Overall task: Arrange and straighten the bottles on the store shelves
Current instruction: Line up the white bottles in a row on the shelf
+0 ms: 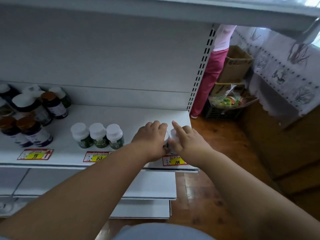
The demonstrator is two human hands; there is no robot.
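Both hands work at the near right corner of the white shelf (121,115). The left hand (150,137) curls over a white-capped bottle (166,135), gripping it and hiding nearly all but a sliver of cap and side. The right hand (186,139) holds a second white-capped bottle (173,134) touching the first, its index finger pointing straight out; its label is covered. Just left stand three green bottles (97,135) in a row, upright. Brown-capped dark bottles (32,118) crowd the far left, cut off by the frame edge. The price tags (97,156) are partly unreadable; the rightmost is half covered by the wrists.
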